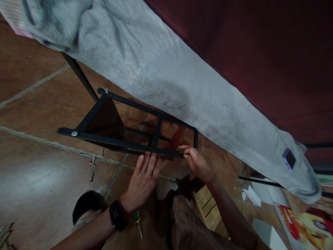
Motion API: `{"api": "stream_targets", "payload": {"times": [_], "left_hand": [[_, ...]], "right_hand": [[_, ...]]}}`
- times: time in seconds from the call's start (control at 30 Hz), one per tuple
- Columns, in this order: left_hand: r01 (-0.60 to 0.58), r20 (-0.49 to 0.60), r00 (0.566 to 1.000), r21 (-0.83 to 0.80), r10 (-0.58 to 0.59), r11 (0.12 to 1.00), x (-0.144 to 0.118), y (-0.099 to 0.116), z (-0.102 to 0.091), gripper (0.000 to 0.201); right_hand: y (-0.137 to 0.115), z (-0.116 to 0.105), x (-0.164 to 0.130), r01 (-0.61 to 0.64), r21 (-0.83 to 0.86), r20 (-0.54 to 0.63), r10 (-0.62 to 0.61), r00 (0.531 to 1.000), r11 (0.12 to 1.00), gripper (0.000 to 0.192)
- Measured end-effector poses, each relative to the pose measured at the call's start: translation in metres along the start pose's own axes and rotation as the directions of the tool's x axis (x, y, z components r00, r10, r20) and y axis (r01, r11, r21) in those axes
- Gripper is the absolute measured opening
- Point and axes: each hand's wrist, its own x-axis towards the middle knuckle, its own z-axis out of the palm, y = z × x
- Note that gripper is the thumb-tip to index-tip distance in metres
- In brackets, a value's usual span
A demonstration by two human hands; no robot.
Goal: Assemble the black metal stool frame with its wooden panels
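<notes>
A black frame (117, 139) with two long rails and crossbars stands on the floor in front of me. Round bolt heads show at its left end. My left hand (145, 175) lies with outstretched fingers against the near rail, around its middle. Further right along that rail, my right hand (197, 162) pinches with thumb and forefinger at a spot near the end. Something small shows at those fingertips, too small to name. Several screws (93, 161) lie on the tiles left of my left hand. A screwdriver (137, 219) with a yellow-green handle is below my left wrist.
A grey blanket (161, 74) hangs over a bed edge just behind the frame, with a phone (289, 159) on it at the right. A wooden slatted piece (208, 205) is beside my leg. Printed packaging (307, 225) and white box pieces (252, 195) lie lower right.
</notes>
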Motion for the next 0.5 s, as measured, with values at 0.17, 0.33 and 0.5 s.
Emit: {"api": "stream_targets", "payload": {"times": [0.17,0.33,0.5], "left_hand": [[-0.199,0.011,0.979,-0.178,0.204,0.964,-0.017,0.037,0.026,0.041],[0.257,0.186,0.965,-0.501,-0.187,0.826,0.014,0.035,0.067,0.045],[0.266,0.141,0.956,-0.784,-0.256,0.561,0.07,0.02,0.091,0.068]], "right_hand": [[0.0,0.002,-0.001,0.005,0.011,-0.014,-0.005,1.0,1.0,0.012],[0.0,0.003,-0.001,-0.013,0.013,-0.015,0.014,1.0,1.0,0.01],[-0.003,0.003,0.0,0.004,0.023,-0.021,-0.003,1.0,1.0,0.012]]}}
